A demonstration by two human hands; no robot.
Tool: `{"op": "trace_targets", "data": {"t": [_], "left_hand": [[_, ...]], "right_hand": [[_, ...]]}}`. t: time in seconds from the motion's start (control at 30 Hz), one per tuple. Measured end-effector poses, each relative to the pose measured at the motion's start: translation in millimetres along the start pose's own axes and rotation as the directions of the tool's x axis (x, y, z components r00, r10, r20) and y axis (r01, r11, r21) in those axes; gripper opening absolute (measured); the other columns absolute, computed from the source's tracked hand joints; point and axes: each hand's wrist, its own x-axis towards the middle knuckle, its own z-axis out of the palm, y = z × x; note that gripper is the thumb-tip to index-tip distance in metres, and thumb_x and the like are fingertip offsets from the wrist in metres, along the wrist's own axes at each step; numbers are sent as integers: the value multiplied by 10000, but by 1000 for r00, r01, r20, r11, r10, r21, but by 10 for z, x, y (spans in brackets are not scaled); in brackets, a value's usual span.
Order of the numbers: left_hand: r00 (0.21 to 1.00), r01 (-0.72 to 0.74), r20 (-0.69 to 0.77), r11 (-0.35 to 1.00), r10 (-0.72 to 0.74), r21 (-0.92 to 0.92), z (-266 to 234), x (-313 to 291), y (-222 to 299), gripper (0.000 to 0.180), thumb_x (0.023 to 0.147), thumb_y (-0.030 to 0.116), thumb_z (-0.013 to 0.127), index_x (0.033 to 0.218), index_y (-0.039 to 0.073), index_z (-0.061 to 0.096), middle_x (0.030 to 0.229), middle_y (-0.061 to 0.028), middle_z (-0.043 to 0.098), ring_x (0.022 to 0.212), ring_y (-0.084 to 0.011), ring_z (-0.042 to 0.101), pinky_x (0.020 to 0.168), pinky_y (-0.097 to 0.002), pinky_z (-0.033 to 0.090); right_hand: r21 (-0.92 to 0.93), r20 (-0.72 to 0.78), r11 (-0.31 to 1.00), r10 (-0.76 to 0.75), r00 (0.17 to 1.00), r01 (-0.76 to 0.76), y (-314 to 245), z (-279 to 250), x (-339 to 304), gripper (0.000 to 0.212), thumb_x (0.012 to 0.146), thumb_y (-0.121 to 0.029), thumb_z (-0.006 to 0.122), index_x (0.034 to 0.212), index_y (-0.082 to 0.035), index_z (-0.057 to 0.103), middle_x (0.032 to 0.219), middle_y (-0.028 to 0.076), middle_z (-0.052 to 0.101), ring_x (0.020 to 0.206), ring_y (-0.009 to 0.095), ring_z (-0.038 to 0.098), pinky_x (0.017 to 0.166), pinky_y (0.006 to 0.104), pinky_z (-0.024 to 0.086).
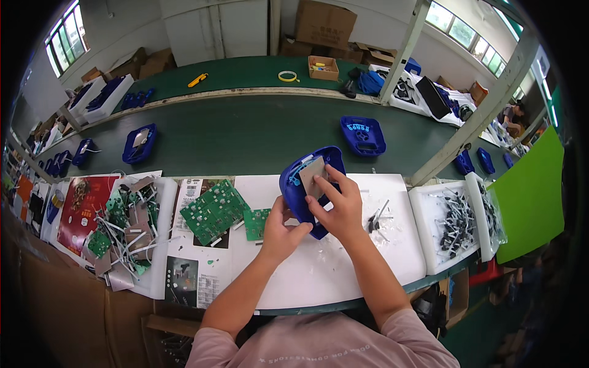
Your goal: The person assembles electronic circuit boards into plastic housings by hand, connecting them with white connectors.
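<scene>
My left hand (282, 234) grips the lower left edge of a blue plastic housing (292, 199), which is tilted above the white work surface. My right hand (341, 207) has its fingers on a grey-beige rectangular plate (311, 174) that lies in the open side of the housing. Light-blue wiring or trim (295, 175) shows beside the plate. What lies under the plate is hidden. Left of my hands are a large green circuit board panel (213, 211) and a smaller green circuit board (255, 224). Several small black-and-white parts (375, 224) lie to the right.
A white foam tray (162, 245) at left holds tangled wires, boards and plates. Another foam tray (417, 236) at right holds many black-and-white parts. Across the green belt (245, 132) sit more blue housings (363, 136). A metal post (451, 135) rises at right, beside a bright green panel (531, 199).
</scene>
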Motion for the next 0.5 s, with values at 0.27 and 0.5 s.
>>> {"op": "trace_targets", "data": {"t": [0.27,0.5], "left_hand": [[997,72,2,991,-72,-109,47,-23,52,622,759,-45,715,1319,7,450,1286,-109,553,1192,-209,588,861,-320,628],[994,112,21,986,-110,-126,34,0,77,768,718,-65,712,1426,40,433,1363,-106,529,1248,-226,553,1006,-364,522]], "right_hand": [[14,23,1000,26,999,-27,-80,-10,61,410,726,-209,836,1102,-73,745,1220,158,629,1048,315,618,881,432,471],[21,72,1000,10,997,-11,-47,-76,115,391,755,-210,818,1124,-105,742,1193,138,624,1045,308,607,885,434,449]]}}
